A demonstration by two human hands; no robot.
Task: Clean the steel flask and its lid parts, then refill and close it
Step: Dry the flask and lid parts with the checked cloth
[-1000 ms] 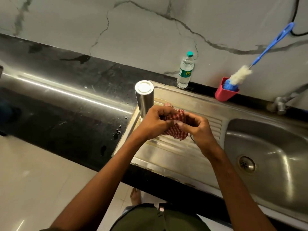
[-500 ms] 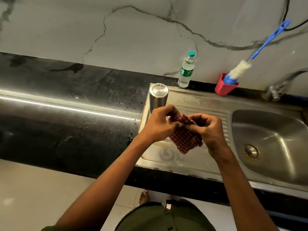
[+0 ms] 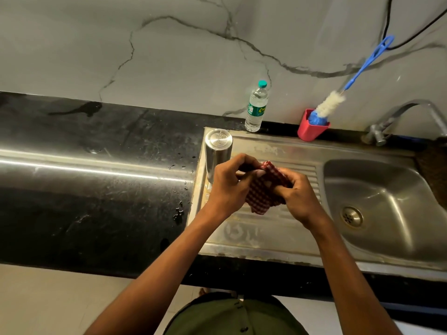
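Steel flask (image 3: 218,154): stands inverted, base up, at the far left corner of the drainboard (image 3: 273,233), just left of the hands; nothing holds it.
Left hand (image 3: 227,187): closed, fingers pinching one edge of the checked cloth (image 3: 262,192).
Right hand (image 3: 298,195): closed on the cloth's opposite side, close to the left hand, the bunched fabric between them.
Checked cloth: red and white, gathered over the drainboard; whether a lid part sits inside the folds cannot be told.
Lid parts: none visible in the open.
Step in hand: likely drying or wiping a small piece, or readying the cloth for the flask.
Water bottle (image 3: 257,107): capped, upright against the far wall, beyond the flask.
Bottle brush (image 3: 338,100): head down in a red cup (image 3: 312,128), far edge of the sink unit.
Basin (image 3: 387,201): right of the hands, drain open; tap (image 3: 399,117) at the far right.
Countertop (image 3: 96,177): black, left, with scattered droplets near the drainboard edge.
Risk, flask: the left elbow or wrist swinging left could knock the tall inverted body over, since it stands free on a ribbed, wet surface.
Risk, small part: if one is wrapped, a loosened pinch could drop it toward the basin and its drain.
Risk, refill: residual moisture stays in the flask if righted too soon.
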